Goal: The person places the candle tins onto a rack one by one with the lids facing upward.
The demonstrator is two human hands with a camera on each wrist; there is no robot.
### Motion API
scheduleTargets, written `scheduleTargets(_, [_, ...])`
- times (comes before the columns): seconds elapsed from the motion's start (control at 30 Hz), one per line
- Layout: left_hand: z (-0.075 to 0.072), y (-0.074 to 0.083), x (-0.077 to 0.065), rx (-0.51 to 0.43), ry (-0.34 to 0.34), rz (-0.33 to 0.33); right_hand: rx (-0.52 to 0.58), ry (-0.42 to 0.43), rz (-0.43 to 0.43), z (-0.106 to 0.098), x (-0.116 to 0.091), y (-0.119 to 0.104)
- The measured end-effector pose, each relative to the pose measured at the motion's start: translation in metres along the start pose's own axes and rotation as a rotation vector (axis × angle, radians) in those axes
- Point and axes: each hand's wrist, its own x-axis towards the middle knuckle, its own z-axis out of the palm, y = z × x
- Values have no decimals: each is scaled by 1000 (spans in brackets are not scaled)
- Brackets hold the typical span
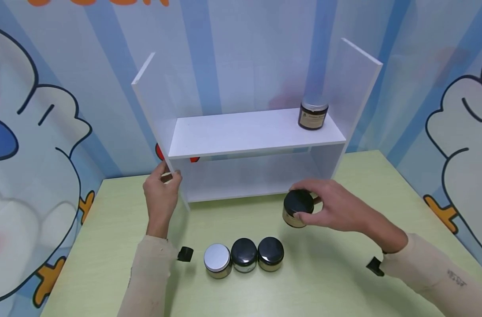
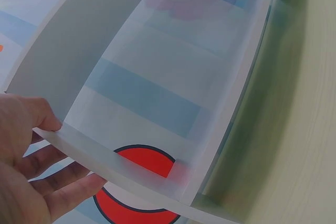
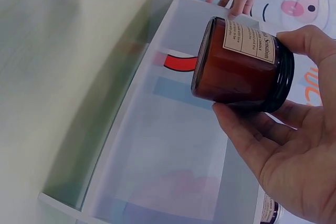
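My right hand (image 1: 336, 204) grips a candle jar (image 1: 298, 208) with a black lid, in front of the shelf's lower board. In the right wrist view this amber glass candle jar (image 3: 241, 66) has a printed cream label and is tilted on its side relative to the picture. The left hand (image 1: 161, 189) holds the left side panel of a white shelf (image 1: 241, 134), thumb on one face and fingers round the other; the left wrist view shows this hand (image 2: 31, 166) too. On the upper board, at its right end, stands a silver-lidded candle jar (image 1: 313, 116).
Three more jars stand in a row on the pale wooden table (image 1: 324, 281): a silver-lidded jar (image 1: 218, 259), a black-lidded jar (image 1: 244, 255) and another black-lidded jar (image 1: 270, 254). Behind the shelf is a blue striped backdrop (image 1: 245, 53) with cartoon figures.
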Motion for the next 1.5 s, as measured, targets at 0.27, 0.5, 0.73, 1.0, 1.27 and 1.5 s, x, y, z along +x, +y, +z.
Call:
scheduleTargets(0.27, [0,0,0,-14,4,18,-3,16,-2,-3,2,-1])
scheduleTargets(0.5, [0,0,0,-11,4,20,-24,45,-19,-6,4,-1])
scheduleTargets(0.73, [0,0,0,-3,8,18,-53,65,-24,-12,6,-3])
scheduleTargets(1.0, [1,0,0,1,10,20,-45,86,-35,-21,11,-4])
scheduleTargets(1.27, [1,0,-1,-1,9,26,-32,102,-33,-27,14,-6])
scheduleTargets(1.5, [0,0,0,2,14,23,-65,126,-24,-35,18,-8])
